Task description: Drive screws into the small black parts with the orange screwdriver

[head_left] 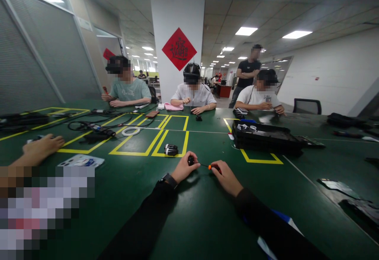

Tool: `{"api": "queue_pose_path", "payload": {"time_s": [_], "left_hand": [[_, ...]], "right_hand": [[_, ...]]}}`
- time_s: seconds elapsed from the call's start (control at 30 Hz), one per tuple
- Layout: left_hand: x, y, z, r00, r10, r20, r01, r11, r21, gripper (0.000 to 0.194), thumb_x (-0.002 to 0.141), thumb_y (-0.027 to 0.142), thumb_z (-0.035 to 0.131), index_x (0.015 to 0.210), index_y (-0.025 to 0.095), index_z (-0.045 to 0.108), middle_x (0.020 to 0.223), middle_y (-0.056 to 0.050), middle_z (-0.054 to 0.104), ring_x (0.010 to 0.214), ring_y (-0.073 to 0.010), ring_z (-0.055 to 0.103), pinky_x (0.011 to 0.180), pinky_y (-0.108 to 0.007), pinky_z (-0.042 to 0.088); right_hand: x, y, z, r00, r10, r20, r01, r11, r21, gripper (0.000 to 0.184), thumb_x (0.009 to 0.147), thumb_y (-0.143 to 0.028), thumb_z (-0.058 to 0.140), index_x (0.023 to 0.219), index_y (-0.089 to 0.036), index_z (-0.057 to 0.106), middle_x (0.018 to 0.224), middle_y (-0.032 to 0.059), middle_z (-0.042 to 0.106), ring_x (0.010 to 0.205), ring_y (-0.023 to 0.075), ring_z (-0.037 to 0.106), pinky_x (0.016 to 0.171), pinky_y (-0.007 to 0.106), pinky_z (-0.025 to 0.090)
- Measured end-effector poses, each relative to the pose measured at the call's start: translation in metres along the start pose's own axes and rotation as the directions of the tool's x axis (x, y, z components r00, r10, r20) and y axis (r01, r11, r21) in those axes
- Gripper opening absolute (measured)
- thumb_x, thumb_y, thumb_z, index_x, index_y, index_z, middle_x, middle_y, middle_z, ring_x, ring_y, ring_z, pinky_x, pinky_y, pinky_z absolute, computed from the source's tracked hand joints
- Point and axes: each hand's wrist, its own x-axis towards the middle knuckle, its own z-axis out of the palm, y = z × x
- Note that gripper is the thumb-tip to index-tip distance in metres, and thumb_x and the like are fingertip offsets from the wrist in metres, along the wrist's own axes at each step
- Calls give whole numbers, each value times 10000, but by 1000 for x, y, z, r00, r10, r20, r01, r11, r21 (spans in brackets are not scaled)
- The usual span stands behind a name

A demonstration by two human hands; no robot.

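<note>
Between the fingers of my left hand [182, 169] is a small black part [191, 160], its kind too small to make out. My right hand [227, 178] is closed around the handle of a screwdriver [210, 167] with an orange collar. The tool's thin dark shaft points left, toward the black part; whether its tip touches the part I cannot tell. Both hands are just above the green table [204, 212], close together. Beyond my left hand lies a pair of black cylinders with white bands [171, 149], inside a yellow tape outline.
A black tray [266, 135] with small white pieces stands at the right. Cables [97, 129] and a white cable coil [130, 131] lie at the left. A co-worker's hand [44, 146] rests near a flat pale case [81, 161]. Several people sit opposite.
</note>
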Motion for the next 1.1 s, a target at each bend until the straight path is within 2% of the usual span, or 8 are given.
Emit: {"api": "queue_pose_path", "payload": {"time_s": [0.13,0.2,0.3,0.4,0.57,0.77,0.97,1.1], "left_hand": [[1,1,0,1000,-6,-8,6,1000,10,228,655,251,613,828,167,491,758,10,542,712,-116,515,699,-257,409],[2,0,0,1000,-8,-13,9,1000,17,222,651,248,615,818,164,494,754,10,540,709,-116,513,701,-258,408],[2,-1,0,1000,-11,-26,11,1000,15,223,653,252,615,821,163,497,757,9,541,717,-116,512,711,-259,406],[3,-3,-1,1000,-3,-25,3,1000,4,219,656,253,612,824,167,500,766,10,545,725,-113,513,719,-255,404],[3,-3,-1,1000,-2,-13,2,1000,-4,231,651,256,616,830,167,501,772,10,551,726,-113,519,716,-254,406],[3,-5,-1,1000,18,-10,-18,1000,2,229,658,268,614,829,165,501,773,6,548,731,-118,521,721,-263,407],[2,-4,-1,1000,16,-9,-16,1000,10,232,655,273,619,822,164,501,767,10,549,721,-114,522,715,-255,407],[3,-4,-1,1000,9,-5,-9,1000,10,247,647,275,626,822,158,498,764,10,551,717,-113,524,720,-259,407]], "right_hand": [[2,-1,0,1000,-12,-13,12,1000,2,163,820,-222,419,852,-184,575,855,50,549,842,173,485,785,325,377],[2,-1,1,1000,0,-22,0,1000,24,130,786,-217,473,876,-186,561,868,44,551,831,171,492,766,319,388],[1,-1,1,999,22,-25,-20,997,70,202,745,-226,531,945,-194,538,909,40,553,844,169,506,771,319,395],[1,0,1,999,41,-27,-38,995,97,246,770,-243,505,1012,-204,528,951,49,551,887,173,508,800,327,391],[3,1,1,1000,-11,-18,12,999,39,170,818,-227,423,857,-192,585,867,50,556,860,176,494,802,332,378],[1,1,1,1000,11,-13,-10,999,49,163,744,-246,543,900,-198,551,871,35,557,804,167,501,736,309,397],[0,2,1,1000,16,-18,-16,1000,2,174,799,-276,462,828,-180,603,833,51,577,829,170,504,764,315,387],[-2,1,2,999,29,-31,-27,998,52,136,751,-270,526,827,-177,590,801,30,582,762,151,524,715,292,412]]}}
